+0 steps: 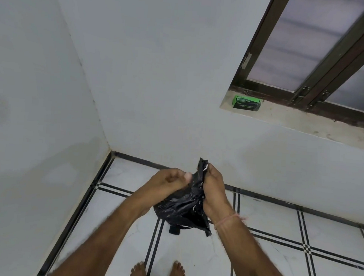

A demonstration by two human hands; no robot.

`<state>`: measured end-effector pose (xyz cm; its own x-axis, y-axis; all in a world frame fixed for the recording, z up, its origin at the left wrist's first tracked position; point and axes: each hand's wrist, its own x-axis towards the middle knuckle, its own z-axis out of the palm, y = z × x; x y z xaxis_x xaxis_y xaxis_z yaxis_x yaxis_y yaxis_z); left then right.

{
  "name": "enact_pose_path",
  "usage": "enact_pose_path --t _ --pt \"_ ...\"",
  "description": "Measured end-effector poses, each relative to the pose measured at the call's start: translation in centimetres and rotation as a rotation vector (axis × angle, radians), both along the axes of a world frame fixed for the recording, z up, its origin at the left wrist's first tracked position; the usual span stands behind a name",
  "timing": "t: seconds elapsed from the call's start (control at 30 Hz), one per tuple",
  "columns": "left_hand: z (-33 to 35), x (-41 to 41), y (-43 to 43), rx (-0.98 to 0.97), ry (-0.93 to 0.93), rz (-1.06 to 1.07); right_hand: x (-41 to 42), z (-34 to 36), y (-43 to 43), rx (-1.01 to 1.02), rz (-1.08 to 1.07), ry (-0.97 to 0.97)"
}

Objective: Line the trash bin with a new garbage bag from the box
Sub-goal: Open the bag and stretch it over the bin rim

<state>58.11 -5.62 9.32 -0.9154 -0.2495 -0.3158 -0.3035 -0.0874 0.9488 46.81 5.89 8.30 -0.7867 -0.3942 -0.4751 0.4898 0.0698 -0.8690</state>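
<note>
Garbage bag (185,205), black and crumpled, is held between both hands above the tiled floor (275,263). Left hand (169,180) pinches its left edge, right hand (213,191) clenches the top. Green box (246,102) sits on the window sill (307,123), up and right of the bag, well apart.

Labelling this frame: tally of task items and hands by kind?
Black garbage bag: 1
Green box on the window sill: 1
Hands with a grip on the bag: 2, left hand, right hand
Trash bin: 0 visible
Total: 4
</note>
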Motion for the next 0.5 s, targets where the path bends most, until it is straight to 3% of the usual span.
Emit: enact_pose_path --t 0.27,0.33,0.4,0.47,0.5 --pt "-1.5 -0.8 1.0 0.220 -0.006 0.054 -0.9 0.0 -0.4 -0.033 0.053 0.002" --pt "-1.4 -1.0 1.5 0.266 -0.005 0.146 -1.1 -0.9 -0.5 0.069 0.037 0.130" --pt "-1.3 -1.3 1.8 0.285 -0.004 0.277 -0.8 -1.6 -0.1 0.212 -0.062 0.395" --pt "-1.3 -1.5 1.8 0.336 -0.003 0.382 0.0 -1.6 0.7 0.151 -0.093 0.491" --pt "-1.3 -1.6 1.7 0.372 0.000 0.415 0.5 -1.4 0.9 0.055 -0.018 0.438"
